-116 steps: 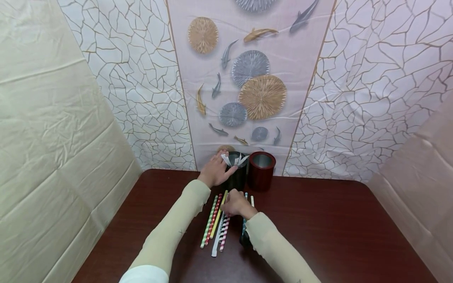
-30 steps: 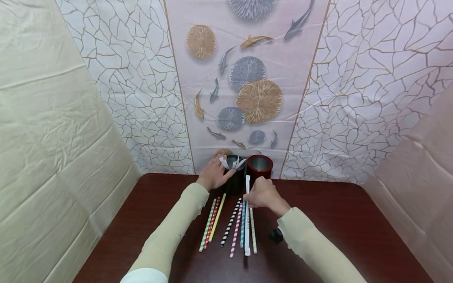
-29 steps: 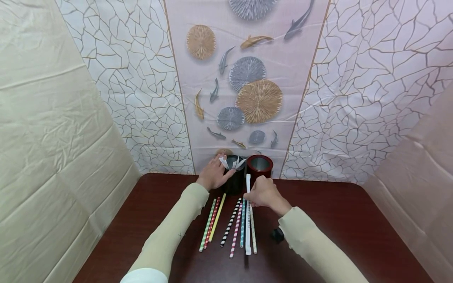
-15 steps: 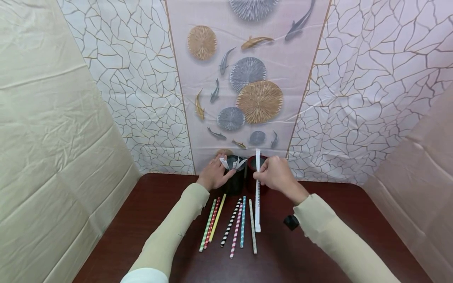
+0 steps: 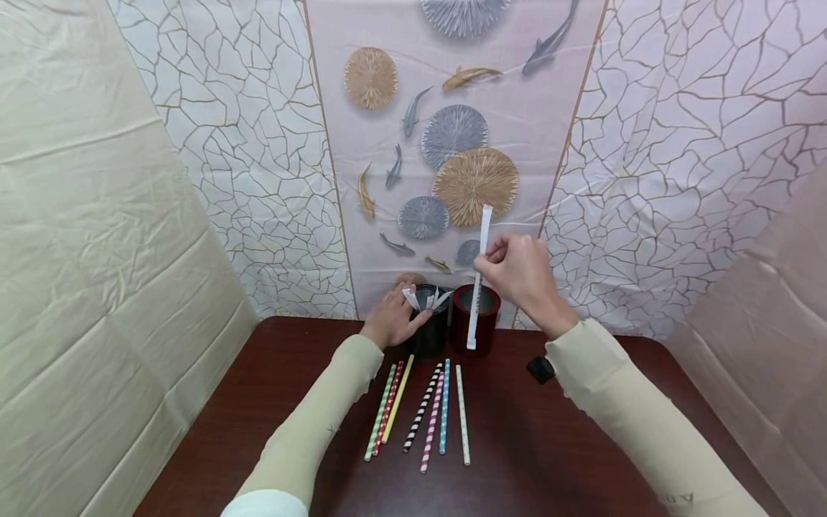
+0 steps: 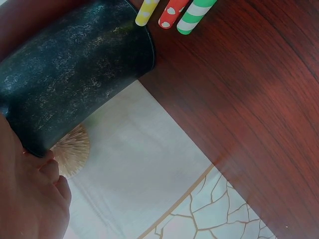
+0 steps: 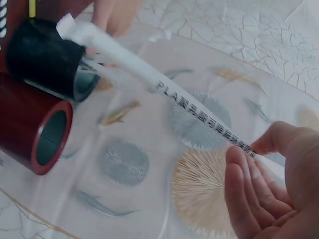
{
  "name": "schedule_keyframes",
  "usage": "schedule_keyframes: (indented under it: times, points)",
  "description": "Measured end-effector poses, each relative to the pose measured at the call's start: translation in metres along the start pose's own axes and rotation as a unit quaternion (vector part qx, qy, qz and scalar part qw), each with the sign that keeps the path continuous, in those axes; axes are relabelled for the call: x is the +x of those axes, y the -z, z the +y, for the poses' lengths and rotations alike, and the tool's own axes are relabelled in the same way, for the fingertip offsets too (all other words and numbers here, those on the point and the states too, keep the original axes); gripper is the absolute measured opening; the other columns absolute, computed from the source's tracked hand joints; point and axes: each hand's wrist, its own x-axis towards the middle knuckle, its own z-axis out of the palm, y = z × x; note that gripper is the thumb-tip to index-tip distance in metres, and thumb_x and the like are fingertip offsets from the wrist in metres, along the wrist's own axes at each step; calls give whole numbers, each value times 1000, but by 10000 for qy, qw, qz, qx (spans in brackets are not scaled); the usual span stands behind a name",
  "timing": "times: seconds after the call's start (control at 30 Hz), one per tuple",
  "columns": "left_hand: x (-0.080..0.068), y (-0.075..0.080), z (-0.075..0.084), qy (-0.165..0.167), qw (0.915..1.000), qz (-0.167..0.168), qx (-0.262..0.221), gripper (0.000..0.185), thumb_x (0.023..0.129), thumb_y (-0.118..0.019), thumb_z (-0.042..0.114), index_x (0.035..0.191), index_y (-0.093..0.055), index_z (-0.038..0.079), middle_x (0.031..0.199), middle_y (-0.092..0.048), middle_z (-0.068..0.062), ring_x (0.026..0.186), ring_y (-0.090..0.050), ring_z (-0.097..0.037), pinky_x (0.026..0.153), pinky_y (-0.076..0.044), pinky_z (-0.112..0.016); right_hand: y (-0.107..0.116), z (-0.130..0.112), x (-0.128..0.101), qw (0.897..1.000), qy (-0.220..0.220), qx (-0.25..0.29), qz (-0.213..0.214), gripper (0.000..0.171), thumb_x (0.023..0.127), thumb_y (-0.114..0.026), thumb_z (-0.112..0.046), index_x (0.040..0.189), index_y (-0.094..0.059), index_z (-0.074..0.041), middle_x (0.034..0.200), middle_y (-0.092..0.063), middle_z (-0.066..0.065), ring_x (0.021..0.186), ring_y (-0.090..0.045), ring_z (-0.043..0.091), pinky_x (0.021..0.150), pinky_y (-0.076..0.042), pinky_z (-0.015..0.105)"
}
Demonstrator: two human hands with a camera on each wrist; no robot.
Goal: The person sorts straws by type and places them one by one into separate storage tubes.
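My right hand (image 5: pixel 520 276) pinches a straw in a white paper wrapper with dark printing (image 5: pixel 479 276) between thumb and fingers. The straw is raised nearly upright, and its lower end overlaps the red can (image 5: pixel 460 327) in the head view. In the right wrist view, the wrapped straw (image 7: pixel 134 67) slants across, its far end overlapping the black can (image 7: pixel 42 59). My left hand (image 5: pixel 390 316) holds the black can at its rim, thumb in front and fingers along the left side. White paper ends (image 5: pixel 431 298) stick out of the black can.
Loose paper straws lie on the dark wooden table (image 5: pixel 581 431): green-striped (image 5: pixel 380 413), red (image 5: pixel 388 409), yellow (image 5: pixel 398 398), black-striped (image 5: pixel 423 408), pink-striped (image 5: pixel 432 424), blue (image 5: pixel 444 406) and pale dotted (image 5: pixel 463 416). A patterned cloth wall (image 5: pixel 420 143) stands right behind both cans.
My right hand has picked up the white wrapped straw from among the other straws and lifted it up and to the right, toward the red can. My left hand has stayed at the black can.
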Motion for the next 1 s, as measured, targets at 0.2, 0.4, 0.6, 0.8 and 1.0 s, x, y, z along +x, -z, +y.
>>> schedule_keyframes:
  times: [0.2,0.4,0.6,0.8,1.0]
  points:
    - [-3,0,2,-79,9998,163,-106,81,112,-26,60,168,-21,1,178,-16,-16,166,-14,-30,135,-19,-44,4,-4,13,9990,194,57,407,12,90,-69,-10,87,-72,1,80,-79,17,70,-77,30,75,-63,49]
    - [-2,0,1,-91,9998,145,-111,81,112,-25,60,168,-19,1,178,-16,-16,167,-14,-30,135,-18,-44,2,-7,24,9963,277,219,781,13,94,-69,-11,92,-72,2,84,-79,17,73,-78,30,75,-63,47]
    - [2,-1,-2,24,10000,-34,-78,83,111,-23,64,169,-14,5,179,-11,-12,167,-10,-27,136,-15,-41,-10,-10,34,9910,378,560,1152,14,94,-72,-11,95,-73,3,86,-80,17,75,-78,30,74,-63,41]
    - [5,-1,-1,90,9999,-122,35,84,110,-19,66,170,-13,7,179,-9,-11,168,-8,-25,136,-14,-40,-28,-9,37,9882,362,894,1186,14,96,-72,-12,98,-72,2,89,-80,17,79,-79,29,74,-65,42]
    - [4,-3,-2,3,10000,29,-73,84,111,-21,65,169,-17,4,178,-13,-14,167,-12,-28,136,-17,-42,-51,-3,36,9877,354,1003,1142,14,95,-73,-13,96,-72,1,88,-80,15,78,-79,28,73,-65,41]
